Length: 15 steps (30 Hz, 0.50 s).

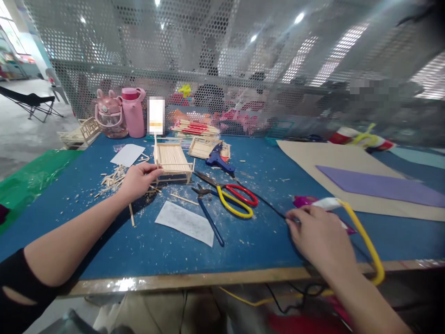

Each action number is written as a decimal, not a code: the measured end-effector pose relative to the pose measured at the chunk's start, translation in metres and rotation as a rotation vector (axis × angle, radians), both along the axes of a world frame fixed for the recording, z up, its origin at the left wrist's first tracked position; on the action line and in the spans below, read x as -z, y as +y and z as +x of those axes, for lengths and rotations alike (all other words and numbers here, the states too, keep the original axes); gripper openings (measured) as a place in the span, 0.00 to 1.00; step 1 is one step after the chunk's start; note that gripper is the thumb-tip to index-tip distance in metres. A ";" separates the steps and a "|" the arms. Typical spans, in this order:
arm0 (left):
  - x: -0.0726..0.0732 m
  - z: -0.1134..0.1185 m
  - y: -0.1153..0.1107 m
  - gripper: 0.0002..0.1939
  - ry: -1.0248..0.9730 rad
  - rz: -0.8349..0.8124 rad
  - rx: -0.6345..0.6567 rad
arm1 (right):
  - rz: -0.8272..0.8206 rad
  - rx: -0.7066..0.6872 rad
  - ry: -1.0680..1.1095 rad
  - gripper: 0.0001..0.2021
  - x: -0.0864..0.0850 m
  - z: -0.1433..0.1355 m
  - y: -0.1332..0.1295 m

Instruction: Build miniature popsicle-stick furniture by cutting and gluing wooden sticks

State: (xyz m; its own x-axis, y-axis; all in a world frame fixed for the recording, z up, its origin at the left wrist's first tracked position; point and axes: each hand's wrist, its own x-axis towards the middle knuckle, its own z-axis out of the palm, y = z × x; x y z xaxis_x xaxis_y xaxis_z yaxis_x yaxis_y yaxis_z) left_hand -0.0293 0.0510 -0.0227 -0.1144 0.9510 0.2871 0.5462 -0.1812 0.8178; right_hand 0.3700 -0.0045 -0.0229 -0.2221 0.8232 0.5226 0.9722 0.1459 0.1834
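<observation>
The table's wooden front edge runs across the foreground, and near its right part the right hand rests low, thumb and forefinger pinched on a black cord. Beside that hand a thick yellow tube bends down over the front edge. Left of the hand, nearer the middle of the table, lie a pale paper strip, blue-handled pliers across its right end, and scissors with red and yellow handles. Farther in, left of centre, the left hand grips the near left corner of a small stick-built bed, which stands upright; short stick scraps are scattered towards the table's left edge. To the right, a purple sheet lies over a beige sheet reaching the right edge. Behind the scissors a blue glue gun touches a second stick frame. Along the back edge are red-marked sticks and, near the far left corner, a pink bottle, before a perforated metal screen.
</observation>
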 end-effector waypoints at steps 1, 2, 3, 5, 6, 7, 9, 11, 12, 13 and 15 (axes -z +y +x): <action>-0.001 0.000 0.000 0.13 -0.001 -0.001 0.006 | -0.001 -0.030 0.037 0.13 -0.009 -0.012 0.005; -0.001 0.000 -0.001 0.13 0.003 -0.003 0.014 | -0.016 -0.103 0.099 0.12 -0.019 -0.029 0.012; -0.002 -0.001 -0.001 0.12 0.010 -0.006 0.024 | -0.053 -0.185 0.189 0.12 -0.028 -0.048 0.020; -0.004 -0.003 -0.003 0.11 0.016 -0.006 0.048 | -0.221 -0.376 0.367 0.14 -0.042 -0.090 0.041; -0.004 -0.005 -0.003 0.11 0.018 -0.004 0.067 | -0.323 -0.455 0.455 0.18 -0.046 -0.110 0.053; -0.005 -0.006 -0.004 0.10 0.019 -0.002 0.092 | -0.441 -0.534 0.520 0.23 -0.047 -0.128 0.065; -0.007 -0.010 -0.006 0.10 0.022 -0.004 0.160 | -0.638 -0.669 0.572 0.28 -0.042 -0.152 0.082; -0.008 -0.012 -0.008 0.10 0.045 -0.015 0.230 | -0.698 -0.703 0.587 0.22 -0.034 -0.161 0.087; -0.009 -0.012 -0.010 0.10 0.059 -0.021 0.254 | -0.703 -0.701 0.593 0.19 -0.031 -0.160 0.084; -0.009 -0.012 -0.011 0.10 0.071 -0.023 0.265 | -0.703 -0.686 0.592 0.18 -0.029 -0.157 0.079; -0.008 -0.011 -0.013 0.10 0.081 -0.021 0.258 | -0.692 -0.614 0.556 0.21 -0.031 -0.149 0.065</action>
